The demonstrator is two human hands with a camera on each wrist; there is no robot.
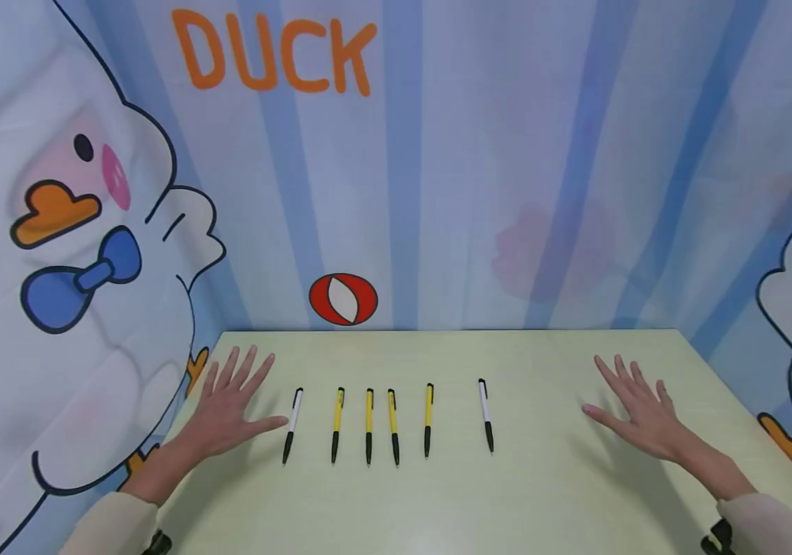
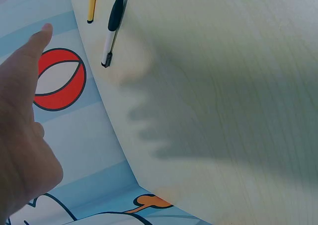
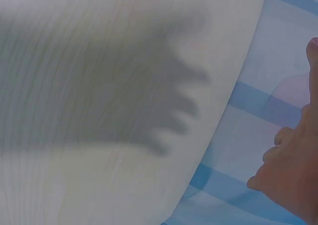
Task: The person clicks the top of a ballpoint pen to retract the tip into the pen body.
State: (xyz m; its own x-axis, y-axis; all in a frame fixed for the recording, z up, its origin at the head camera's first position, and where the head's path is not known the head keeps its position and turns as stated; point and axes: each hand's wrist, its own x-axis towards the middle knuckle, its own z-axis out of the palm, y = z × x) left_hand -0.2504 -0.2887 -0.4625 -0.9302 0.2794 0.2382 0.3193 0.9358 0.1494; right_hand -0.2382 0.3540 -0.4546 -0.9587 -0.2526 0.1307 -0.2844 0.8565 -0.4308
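Six-odd pens aside, several pens lie in a spaced row across the table: a white pen at the left end, yellow pens in the middle, and another white pen at the right end. All have black grips pointing toward me. My left hand hovers with fingers spread, its thumb tip beside the left white pen in the head view. Well to the right of the row, my right hand is held over the table, fingers spread, holding nothing. Both cast shadows on the tabletop.
The pale wooden table ends at a blue striped curtain behind it. Printed on the cloth are a large duck at left, a red and white ball and orange lettering.
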